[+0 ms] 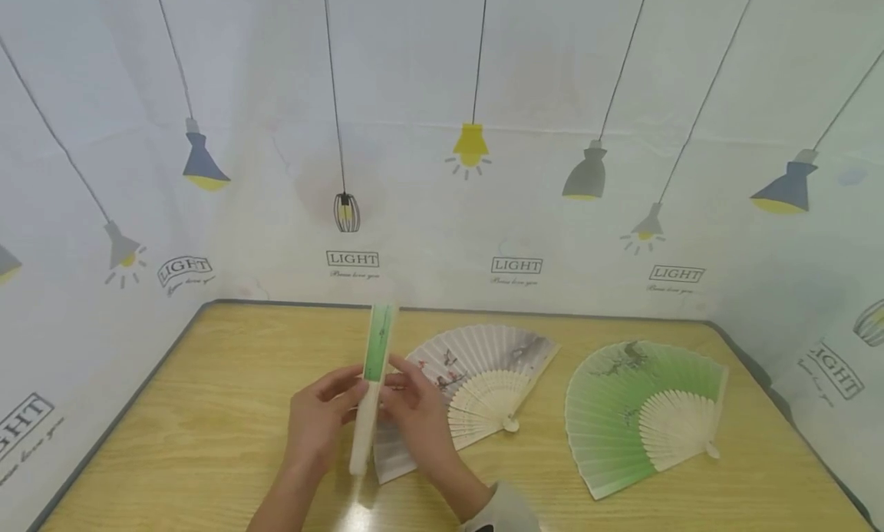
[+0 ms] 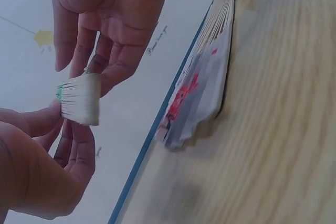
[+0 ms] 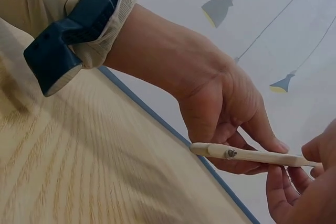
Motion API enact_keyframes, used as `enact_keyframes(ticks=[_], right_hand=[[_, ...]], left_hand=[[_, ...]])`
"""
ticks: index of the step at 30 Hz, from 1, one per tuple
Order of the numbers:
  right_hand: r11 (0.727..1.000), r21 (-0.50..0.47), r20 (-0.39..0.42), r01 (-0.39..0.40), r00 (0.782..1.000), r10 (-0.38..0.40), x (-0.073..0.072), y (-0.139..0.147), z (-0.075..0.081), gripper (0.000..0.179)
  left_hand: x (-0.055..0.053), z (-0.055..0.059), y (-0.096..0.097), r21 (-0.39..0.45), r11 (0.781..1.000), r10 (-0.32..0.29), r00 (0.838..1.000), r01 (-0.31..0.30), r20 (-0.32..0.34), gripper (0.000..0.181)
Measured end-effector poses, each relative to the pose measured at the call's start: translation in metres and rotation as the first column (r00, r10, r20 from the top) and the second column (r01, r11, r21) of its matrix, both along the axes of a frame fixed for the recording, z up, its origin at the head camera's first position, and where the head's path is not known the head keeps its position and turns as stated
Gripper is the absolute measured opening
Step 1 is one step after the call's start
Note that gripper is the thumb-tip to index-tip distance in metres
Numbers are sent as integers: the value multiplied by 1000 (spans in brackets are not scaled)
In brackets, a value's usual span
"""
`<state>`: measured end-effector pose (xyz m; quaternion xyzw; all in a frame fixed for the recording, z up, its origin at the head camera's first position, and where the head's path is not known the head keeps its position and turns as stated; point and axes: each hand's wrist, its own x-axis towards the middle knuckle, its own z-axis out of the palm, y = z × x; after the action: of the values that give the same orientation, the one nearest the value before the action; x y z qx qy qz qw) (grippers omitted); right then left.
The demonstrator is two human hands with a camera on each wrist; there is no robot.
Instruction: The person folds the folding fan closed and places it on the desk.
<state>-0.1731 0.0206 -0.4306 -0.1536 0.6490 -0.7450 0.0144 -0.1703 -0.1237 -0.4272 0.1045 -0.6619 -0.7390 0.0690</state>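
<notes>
A folded hand fan (image 1: 377, 348) stands near upright between both hands, its outer edge showing a green strip above pale ribs. My left hand (image 1: 312, 417) pinches it from the left, thumb in front and fingers behind. From the other side my right hand (image 1: 423, 421) holds it with thumb and curled fingers. In the left wrist view the ribs of the folded fan (image 2: 81, 100) are seen end-on, stacked tightly together. A small metal rivet (image 3: 231, 153) shows near its narrow end in the right wrist view.
Just behind the right hand lies a spread grey-white fan (image 1: 500, 348) with red flowers, partly hidden by that hand. Farther right a spread green fan (image 1: 608, 409) lies on the wooden table (image 1: 207, 409). A white cloth printed with lamps (image 1: 428, 79) surrounds the table.
</notes>
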Motion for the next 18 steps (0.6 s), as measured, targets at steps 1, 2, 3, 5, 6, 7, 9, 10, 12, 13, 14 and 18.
enact_keyframes(ticks=[1, 2, 3, 5, 6, 7, 9, 10, 12, 13, 14, 18], right_hand=[[1000, -3, 7, -4, 1000, 4, 0, -3, 0, 43], [1000, -1, 18, -3, 1000, 3, 1, -6, 0, 42], [1000, -9, 29, -5, 1000, 5, 2, -10, 0, 41], [999, -41, 56, -22, 998, 24, 3, -17, 0, 42], [998, -57, 69, -28, 997, 32, 4, -22, 0, 43], [996, -86, 83, -38, 996, 45, 5, -27, 0, 44], [990, -129, 100, -61, 992, 74, 7, -37, 0, 46], [987, -142, 107, -77, 990, 93, 8, -42, -1, 47], [986, -136, 115, -99, 987, 115, 9, -53, -4, 45], [986, -125, 119, -112, 985, 127, 10, -58, -5, 44], [986, -112, 121, -125, 983, 138, 10, -62, -7, 42], [990, -64, 126, -129, 983, 136, 13, -78, -14, 34]], left_hand=[[2, 0, -3, -2, 1000, -1, 1000, 1, 4, 30], [3, 1, -7, -3, 1000, -1, 1000, 1, 6, 31], [5, 1, -11, -4, 1000, -1, 1000, 1, 8, 32], [7, 2, -20, -27, 1000, 0, 1000, 0, 19, 34], [8, 3, -25, -34, 999, 6, 1000, -5, 24, 35], [9, 4, -30, -44, 999, 14, 999, -13, 29, 35], [10, 5, -43, -66, 998, 26, 999, -24, 36, 37], [11, 5, -49, -78, 996, 32, 999, -29, 41, 38], [12, 5, -63, -88, 995, 49, 998, -45, 49, 40], [13, 5, -69, -99, 994, 57, 997, -51, 56, 41], [14, 5, -75, -107, 993, 61, 996, -53, 64, 43], [15, 2, -95, -133, 989, 75, 994, -65, 76, 45]])
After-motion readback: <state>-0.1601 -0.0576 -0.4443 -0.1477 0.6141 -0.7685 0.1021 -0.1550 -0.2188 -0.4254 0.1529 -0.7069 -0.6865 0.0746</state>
